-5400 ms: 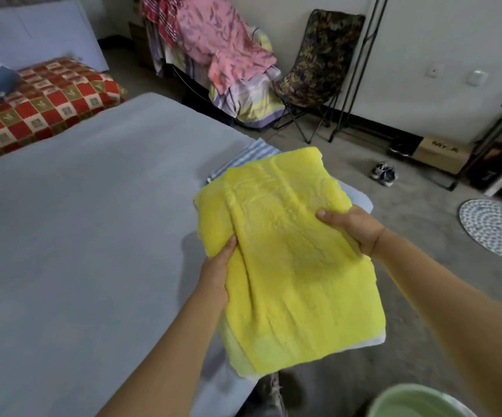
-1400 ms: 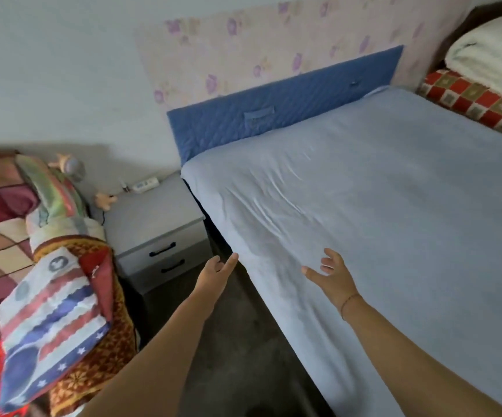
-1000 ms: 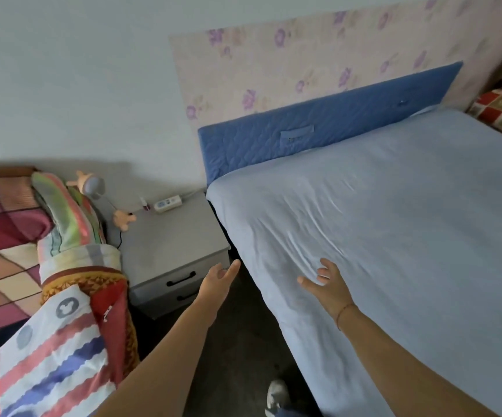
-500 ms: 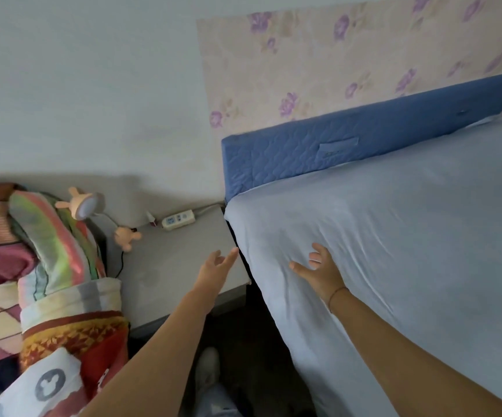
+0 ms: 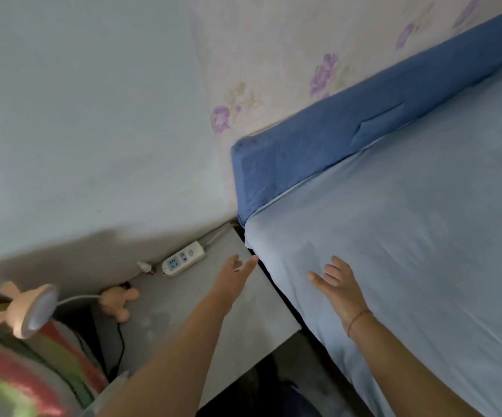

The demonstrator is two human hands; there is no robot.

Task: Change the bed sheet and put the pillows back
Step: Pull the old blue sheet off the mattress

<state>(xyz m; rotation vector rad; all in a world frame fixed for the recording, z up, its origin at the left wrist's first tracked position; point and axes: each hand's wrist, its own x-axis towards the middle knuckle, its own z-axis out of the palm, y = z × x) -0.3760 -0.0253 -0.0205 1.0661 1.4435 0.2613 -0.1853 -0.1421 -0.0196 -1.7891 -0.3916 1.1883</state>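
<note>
By corner of bed sheet (image 5: 409,251) | left hand (image 5: 234,279) spread, empty | right hand (image 5: 338,285) spread, contact unclear

Two hands show, a left hand (image 5: 233,279) and a right hand (image 5: 338,288). There is one bed sheet (image 5: 409,236), one headboard (image 5: 319,145), one bedside table (image 5: 258,320), one power strip (image 5: 183,258), one lamp (image 5: 33,310) and one striped blanket (image 5: 18,380).

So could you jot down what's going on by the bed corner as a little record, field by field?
Bed: light blue sheet spread flat, up against the blue headboard
Left hand: open, above the nightstand, pointing toward the bed corner
Right hand: open, over the sheet near that corner; contact unclear
On nightstand: power strip and a lamp
Pillows: none on the visible part of the bed
</note>
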